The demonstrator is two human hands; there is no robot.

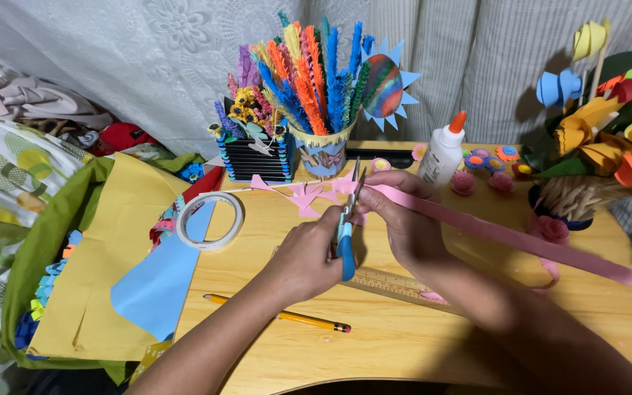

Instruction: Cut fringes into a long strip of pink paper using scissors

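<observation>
Forearms come in from the bottom edge: left hand (pixel 305 260) is clenched round blue-handled scissors (pixel 347 234), blades up and closed or nearly so on the pink strip (pixel 521 238), while right hand (pixel 404 219) pinches that strip just right of the blades, fingertips almost touching them. Risk as I judge it: those fingers sit close enough to get nicked, and the long unsupported tail running off right could sag or twist and skew the cut. Strip lies between both hands above the ruler (pixel 396 285); pencil (pixel 279 313) and tape roll (pixel 210 219) lie left.
</observation>
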